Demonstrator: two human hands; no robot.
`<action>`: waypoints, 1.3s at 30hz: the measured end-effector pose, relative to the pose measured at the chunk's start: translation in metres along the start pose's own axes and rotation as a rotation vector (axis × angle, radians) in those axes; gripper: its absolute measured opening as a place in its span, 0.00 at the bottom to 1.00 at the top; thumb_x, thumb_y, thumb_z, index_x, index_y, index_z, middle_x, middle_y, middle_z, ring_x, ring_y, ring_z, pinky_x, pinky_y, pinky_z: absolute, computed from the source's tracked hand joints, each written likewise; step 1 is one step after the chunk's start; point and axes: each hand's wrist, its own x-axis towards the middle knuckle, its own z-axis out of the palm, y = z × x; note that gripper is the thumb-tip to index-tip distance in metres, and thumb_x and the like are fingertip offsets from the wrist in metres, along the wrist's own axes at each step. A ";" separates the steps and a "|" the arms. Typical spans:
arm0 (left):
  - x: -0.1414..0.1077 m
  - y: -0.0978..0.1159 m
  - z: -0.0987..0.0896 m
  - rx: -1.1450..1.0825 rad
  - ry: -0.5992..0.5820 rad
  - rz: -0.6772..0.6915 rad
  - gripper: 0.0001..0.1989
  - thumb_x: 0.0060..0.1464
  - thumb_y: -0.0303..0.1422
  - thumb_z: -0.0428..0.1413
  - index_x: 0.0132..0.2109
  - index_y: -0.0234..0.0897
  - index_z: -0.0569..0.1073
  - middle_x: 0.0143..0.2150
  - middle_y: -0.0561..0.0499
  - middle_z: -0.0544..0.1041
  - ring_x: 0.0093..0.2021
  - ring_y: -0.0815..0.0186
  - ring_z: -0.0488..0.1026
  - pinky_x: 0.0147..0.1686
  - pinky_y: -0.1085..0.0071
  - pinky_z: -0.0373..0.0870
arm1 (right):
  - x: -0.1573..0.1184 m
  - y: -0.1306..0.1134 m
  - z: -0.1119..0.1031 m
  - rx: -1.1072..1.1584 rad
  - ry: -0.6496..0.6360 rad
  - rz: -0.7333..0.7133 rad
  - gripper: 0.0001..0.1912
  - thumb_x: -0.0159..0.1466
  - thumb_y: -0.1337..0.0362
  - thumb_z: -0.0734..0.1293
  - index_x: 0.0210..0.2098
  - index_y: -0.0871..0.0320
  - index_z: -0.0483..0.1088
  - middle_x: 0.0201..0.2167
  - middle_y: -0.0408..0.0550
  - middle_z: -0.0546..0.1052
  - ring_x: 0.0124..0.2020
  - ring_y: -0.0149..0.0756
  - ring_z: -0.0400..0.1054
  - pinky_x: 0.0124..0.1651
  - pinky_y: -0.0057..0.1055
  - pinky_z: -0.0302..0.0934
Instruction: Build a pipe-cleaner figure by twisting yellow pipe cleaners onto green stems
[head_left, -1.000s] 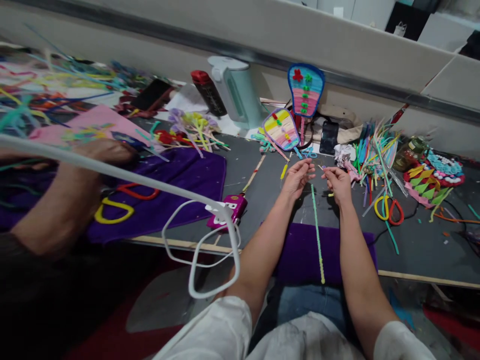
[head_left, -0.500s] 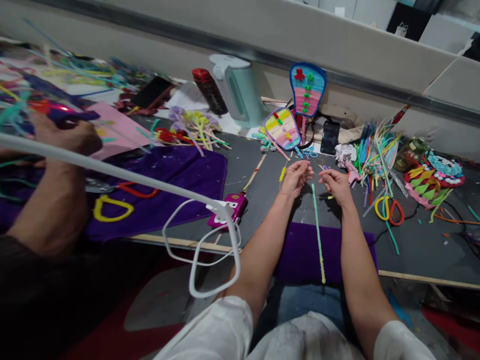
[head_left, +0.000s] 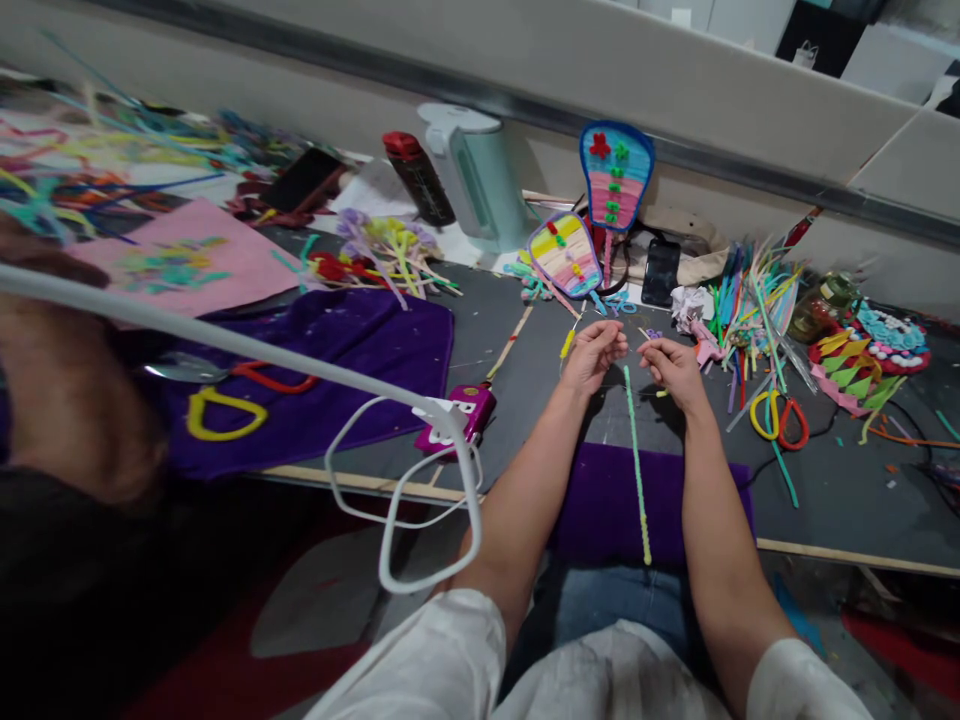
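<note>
My left hand (head_left: pixel 596 355) and my right hand (head_left: pixel 670 370) are raised over the table, a small gap between them. Thumb and fingertips are pinched together on each. A very fine wire, hard to make out, appears to run between them; a yellow fuzzy bit (head_left: pixel 568 343) sits beside my left hand and a smaller one (head_left: pixel 661 393) under my right. Below and between the hands lies a straight green pipe cleaner (head_left: pixel 635 450) with a yellow lower end, its lower part over a folded purple cloth (head_left: pixel 600 505).
Two striped fan-shaped crafts (head_left: pixel 616 178) lean at the back near a kettle (head_left: pixel 480 180). Right: pipe cleaner bundle (head_left: pixel 750 310), scissors (head_left: pixel 780 418), glass jar (head_left: pixel 823 305). Left: a purple power strip (head_left: pixel 457 420), a white lamp arm (head_left: pixel 225 335), more scissors (head_left: pixel 225 415) and another person's arm (head_left: pixel 75 390).
The other person's hand on the left has drawn back toward the lower left, with the lit purple-and-red tool gone from view. My hands have barely moved, parting very slightly.
</note>
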 end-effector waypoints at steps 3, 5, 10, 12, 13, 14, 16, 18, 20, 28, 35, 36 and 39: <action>0.000 0.000 0.000 -0.007 -0.005 -0.003 0.14 0.43 0.35 0.68 0.36 0.33 0.75 0.27 0.54 0.77 0.24 0.73 0.75 0.28 0.77 0.73 | 0.000 -0.001 0.001 0.003 -0.008 0.006 0.14 0.56 0.53 0.69 0.32 0.58 0.74 0.21 0.39 0.72 0.15 0.21 0.53 0.17 0.22 0.45; 0.000 0.000 0.000 -0.007 -0.002 -0.006 0.14 0.45 0.35 0.67 0.36 0.33 0.75 0.27 0.54 0.77 0.24 0.73 0.75 0.28 0.78 0.73 | -0.001 -0.002 0.002 0.008 0.000 0.012 0.13 0.56 0.53 0.69 0.32 0.58 0.74 0.21 0.39 0.72 0.15 0.21 0.53 0.17 0.22 0.45; 0.000 -0.003 0.004 -0.048 -0.012 -0.010 0.12 0.50 0.34 0.64 0.41 0.34 0.75 0.34 0.50 0.80 0.31 0.71 0.78 0.33 0.77 0.75 | 0.002 0.000 0.004 0.068 0.147 -0.024 0.13 0.57 0.54 0.68 0.34 0.57 0.72 0.23 0.40 0.73 0.15 0.21 0.54 0.15 0.22 0.46; -0.001 -0.006 0.006 -0.072 -0.041 -0.048 0.11 0.55 0.34 0.61 0.44 0.34 0.74 0.39 0.47 0.80 0.36 0.69 0.79 0.37 0.75 0.76 | 0.006 0.003 0.004 0.127 0.264 -0.078 0.13 0.58 0.55 0.67 0.38 0.56 0.71 0.26 0.40 0.75 0.17 0.22 0.58 0.17 0.21 0.51; -0.001 -0.007 0.007 -0.081 -0.053 -0.074 0.11 0.57 0.34 0.59 0.45 0.34 0.74 0.41 0.45 0.80 0.38 0.68 0.79 0.39 0.74 0.76 | 0.007 0.004 0.004 0.159 0.321 -0.102 0.13 0.59 0.55 0.66 0.39 0.55 0.70 0.28 0.41 0.75 0.19 0.23 0.61 0.19 0.21 0.55; -0.002 -0.008 0.008 -0.087 -0.064 -0.099 0.11 0.58 0.34 0.57 0.46 0.33 0.74 0.42 0.44 0.80 0.40 0.67 0.79 0.41 0.72 0.76 | 0.009 0.006 0.005 0.189 0.373 -0.118 0.13 0.59 0.55 0.66 0.41 0.55 0.69 0.29 0.42 0.76 0.22 0.24 0.64 0.22 0.21 0.59; -0.004 -0.011 0.010 -0.080 -0.085 -0.128 0.11 0.58 0.33 0.56 0.46 0.32 0.74 0.44 0.41 0.80 0.43 0.64 0.79 0.44 0.68 0.76 | 0.012 0.009 0.006 0.228 0.452 -0.132 0.15 0.60 0.56 0.65 0.44 0.54 0.66 0.33 0.44 0.77 0.27 0.26 0.69 0.29 0.23 0.64; -0.005 -0.013 0.012 -0.037 -0.108 -0.118 0.13 0.57 0.34 0.58 0.47 0.32 0.73 0.46 0.40 0.79 0.44 0.61 0.79 0.44 0.66 0.76 | 0.013 0.011 0.007 0.240 0.491 -0.133 0.16 0.60 0.57 0.65 0.46 0.54 0.65 0.38 0.46 0.77 0.32 0.28 0.71 0.34 0.24 0.66; -0.007 -0.015 0.013 0.048 -0.095 -0.062 0.17 0.53 0.36 0.61 0.48 0.33 0.72 0.45 0.41 0.80 0.42 0.62 0.79 0.41 0.67 0.76 | 0.013 0.012 0.008 0.243 0.496 -0.136 0.18 0.60 0.57 0.65 0.48 0.54 0.64 0.41 0.47 0.78 0.36 0.29 0.72 0.38 0.26 0.67; -0.008 -0.015 0.014 0.285 -0.023 0.042 0.21 0.46 0.37 0.65 0.46 0.31 0.74 0.32 0.49 0.79 0.27 0.68 0.77 0.27 0.76 0.71 | 0.010 0.009 -0.006 0.331 0.325 0.035 0.17 0.57 0.55 0.70 0.42 0.58 0.71 0.30 0.44 0.80 0.24 0.27 0.71 0.28 0.24 0.66; -0.009 -0.013 0.014 0.285 -0.006 0.030 0.20 0.45 0.37 0.66 0.44 0.32 0.76 0.32 0.48 0.79 0.26 0.69 0.76 0.27 0.76 0.71 | 0.007 0.005 -0.018 0.335 0.296 0.148 0.12 0.51 0.61 0.74 0.33 0.58 0.72 0.23 0.40 0.77 0.19 0.26 0.70 0.21 0.21 0.63; -0.008 -0.013 0.013 0.269 0.002 0.034 0.20 0.45 0.37 0.66 0.44 0.33 0.76 0.32 0.49 0.79 0.26 0.70 0.76 0.27 0.76 0.71 | 0.006 0.005 -0.018 0.346 0.289 0.162 0.11 0.51 0.62 0.73 0.32 0.58 0.72 0.22 0.40 0.77 0.19 0.26 0.70 0.21 0.21 0.64; -0.007 -0.013 0.012 0.211 -0.001 0.017 0.18 0.45 0.36 0.66 0.44 0.33 0.76 0.33 0.50 0.79 0.26 0.72 0.75 0.28 0.76 0.73 | 0.005 0.005 -0.017 0.372 0.273 0.186 0.11 0.51 0.62 0.73 0.32 0.59 0.71 0.22 0.40 0.76 0.20 0.27 0.72 0.21 0.21 0.65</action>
